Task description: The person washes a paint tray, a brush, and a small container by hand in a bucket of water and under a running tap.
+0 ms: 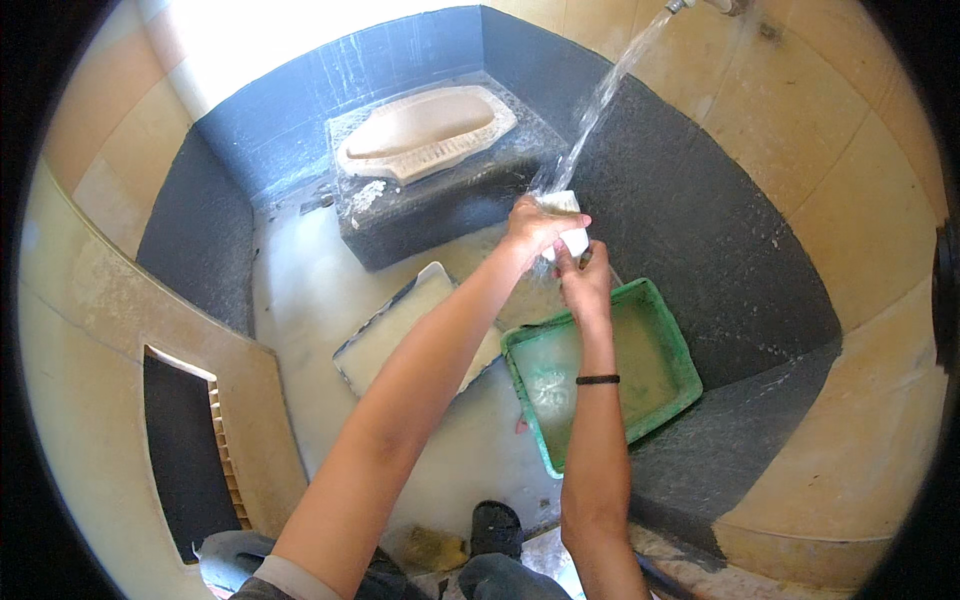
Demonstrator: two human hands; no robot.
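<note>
My left hand (532, 226) and my right hand (585, 281) both grip a small white roller-like object (570, 222) held out under a stream of water (600, 100) falling from a tap (700, 5) at the top right. The left hand wraps over its top; the right hand holds it from below, with a black band on the wrist. A green plastic tray (665, 345) with wet pale residue sits on the floor directly beneath my hands. Part of the white object is hidden by my fingers.
A white rectangular tray (390, 330) lies left of the green one on the wet floor. A squat toilet pan (425, 130) sits on a dark raised platform (440, 205) at the back. Dark and beige tiled walls surround. A black shoe (497, 525) and a yellow sponge (437, 548) are near my feet.
</note>
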